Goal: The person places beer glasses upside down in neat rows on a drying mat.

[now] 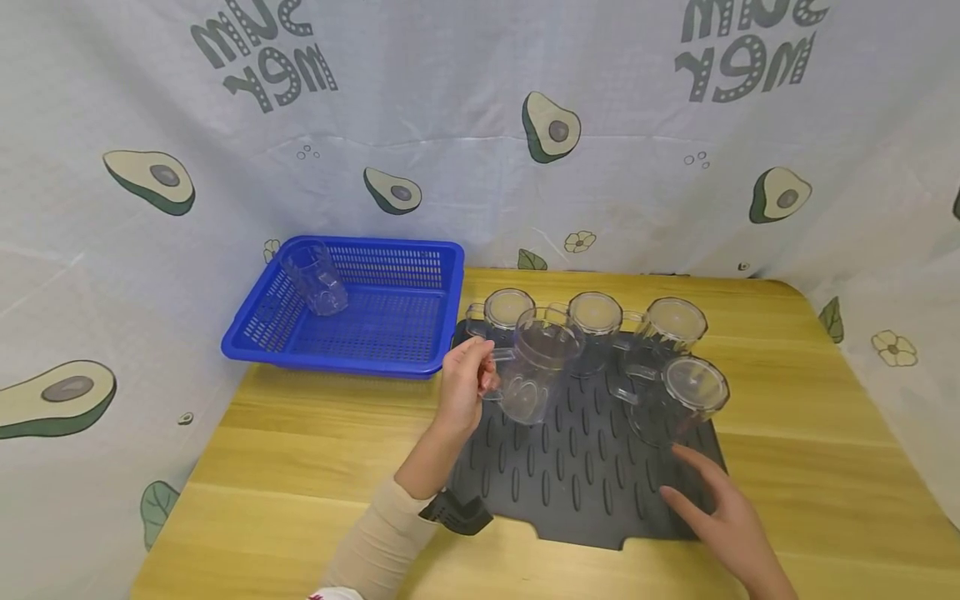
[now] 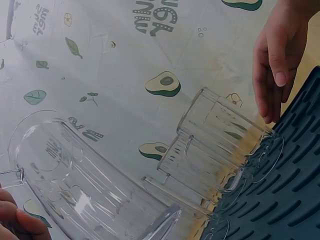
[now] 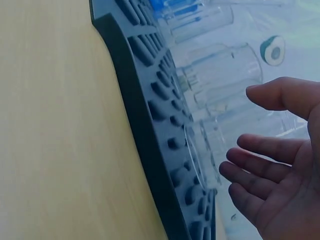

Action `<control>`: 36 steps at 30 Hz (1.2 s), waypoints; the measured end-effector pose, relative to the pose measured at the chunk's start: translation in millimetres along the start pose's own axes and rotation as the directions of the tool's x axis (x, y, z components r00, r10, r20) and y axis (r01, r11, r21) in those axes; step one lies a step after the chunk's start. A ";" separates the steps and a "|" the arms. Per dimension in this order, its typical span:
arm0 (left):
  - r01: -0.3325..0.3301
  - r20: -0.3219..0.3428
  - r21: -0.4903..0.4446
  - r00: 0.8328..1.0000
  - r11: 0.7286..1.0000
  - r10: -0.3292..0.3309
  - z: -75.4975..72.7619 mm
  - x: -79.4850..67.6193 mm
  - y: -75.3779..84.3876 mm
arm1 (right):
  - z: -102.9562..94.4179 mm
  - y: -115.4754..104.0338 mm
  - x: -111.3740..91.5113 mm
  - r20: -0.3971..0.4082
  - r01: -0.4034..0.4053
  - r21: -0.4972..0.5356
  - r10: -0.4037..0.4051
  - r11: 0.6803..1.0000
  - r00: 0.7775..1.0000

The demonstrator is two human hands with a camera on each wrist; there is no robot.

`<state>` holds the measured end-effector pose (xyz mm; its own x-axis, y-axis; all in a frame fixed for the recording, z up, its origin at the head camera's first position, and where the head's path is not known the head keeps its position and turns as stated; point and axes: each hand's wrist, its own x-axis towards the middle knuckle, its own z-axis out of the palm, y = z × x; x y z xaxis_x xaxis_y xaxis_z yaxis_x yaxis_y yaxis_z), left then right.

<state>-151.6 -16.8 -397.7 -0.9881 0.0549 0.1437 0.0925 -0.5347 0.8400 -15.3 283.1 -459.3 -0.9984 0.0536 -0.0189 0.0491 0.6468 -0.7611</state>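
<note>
My left hand (image 1: 462,386) grips the handle of a clear glass mug (image 1: 542,367), which it holds upright above the black drying mat (image 1: 555,483). In the left wrist view that mug (image 2: 85,175) is tilted across the lower left. Several more clear mugs stand upside down on the mat, among them a front right one (image 1: 693,392) and a back right one (image 1: 675,321). Near the front right mug, my right hand (image 1: 720,512) is spread with its fingers extended and holds nothing. In the right wrist view the right hand's fingers (image 3: 265,175) point toward the mugs, apart from them.
A blue plastic basket (image 1: 337,367) sits at the back left of the wooden table (image 1: 300,442), with one clear glass mug (image 1: 318,283) leaning inside at its left. Behind the table hangs a white curtain (image 1: 465,108) printed with avocados.
</note>
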 end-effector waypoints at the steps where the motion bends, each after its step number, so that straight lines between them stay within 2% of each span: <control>1: -0.003 0.005 -0.003 1.000 1.000 0.003 0.1 -0.2 -0.9 | 1.5 -1.0 0.4 -0.002 0.016 0.007 -0.016 1.000 1.000; 6: -0.017 0.042 -0.021 0.999 1.000 0.018 0.6 -2.4 -4.3 | 8.1 -9.0 5.1 0.001 0.063 0.026 -0.063 0.998 0.998; 10: -0.025 0.077 -0.031 0.997 0.999 0.028 1.9 -4.4 -6.8 | 10.4 -19.0 11.4 0.035 0.067 0.042 -0.068 0.997 0.997; 16: -0.061 0.134 -0.043 0.989 0.997 0.067 5.7 -7.5 -10.2 | 15.0 -37.0 22.4 0.080 0.038 0.089 -0.045 0.995 0.996; 22: -0.081 0.152 -0.047 0.984 0.996 0.088 7.6 -8.9 -14.0 | 26.3 -51.3 33.0 0.119 0.015 0.190 -0.038 0.982 0.992; 25: -0.079 0.154 -0.049 0.984 0.996 0.086 7.2 -9.3 -15.3 | 34.4 -58.5 38.7 0.132 -0.029 0.237 -0.003 0.971 0.991; 29: -0.078 0.159 -0.061 0.983 0.995 0.087 6.2 -10.5 -16.3 | 45.3 -68.2 46.2 0.186 -0.146 0.355 0.083 0.923 0.979; 33: -0.087 0.173 -0.065 0.980 0.994 0.097 5.9 -11.6 -16.3 | 54.8 -75.7 52.7 0.283 -0.293 0.486 0.169 0.823 0.944; 36: -0.092 0.182 -0.062 0.978 0.994 0.102 5.4 -12.2 -16.8 | 60.0 -78.4 56.3 0.357 -0.368 0.554 0.186 0.746 0.915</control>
<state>-140.5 -4.0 -410.7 -0.9346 0.1531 0.3212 0.1749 -0.5885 0.7893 -77.1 189.7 -439.6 -0.9149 -0.1021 -0.3905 0.3883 0.0413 -0.9206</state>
